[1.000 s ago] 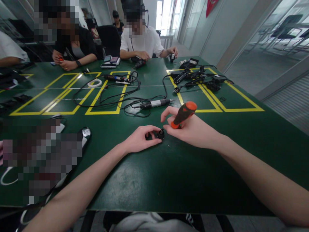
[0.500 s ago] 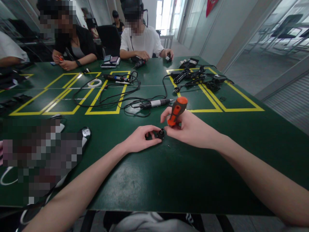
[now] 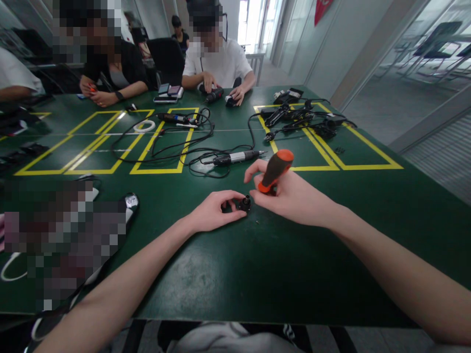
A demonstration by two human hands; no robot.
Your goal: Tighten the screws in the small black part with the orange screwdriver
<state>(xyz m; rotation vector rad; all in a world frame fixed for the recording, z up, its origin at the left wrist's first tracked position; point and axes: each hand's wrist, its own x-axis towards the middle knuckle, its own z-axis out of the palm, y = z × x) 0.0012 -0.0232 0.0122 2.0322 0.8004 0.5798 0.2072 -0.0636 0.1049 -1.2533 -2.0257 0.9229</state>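
Observation:
Between the thumb and fingers of my left hand (image 3: 217, 211) is a small round black part (image 3: 245, 203) with a short stub on top; it stands on the green table (image 3: 221, 274). My right hand (image 3: 290, 193) holds a screwdriver (image 3: 276, 169) with an orange and dark grey handle, tilted, its butt end up and to the right. The screwdriver's shaft is hidden behind my fingers. My right fingertips are just right of the black part. A tiny piece, perhaps a screw (image 3: 257, 222), lies on the table below my right hand.
A silver and black pen-shaped electric driver (image 3: 237, 157) and its looped cable lie beyond my hands. Farther right is a heap of black cables (image 3: 294, 117). Blurred-out flat objects (image 3: 88, 240) lie at the left. People sit across the table, one with a power drill (image 3: 214, 95).
The screwdriver's handle has turned and leaned further right in my right hand. My left hand keeps its place on the black part. Across the table, a person's hand has moved a small object leftward.

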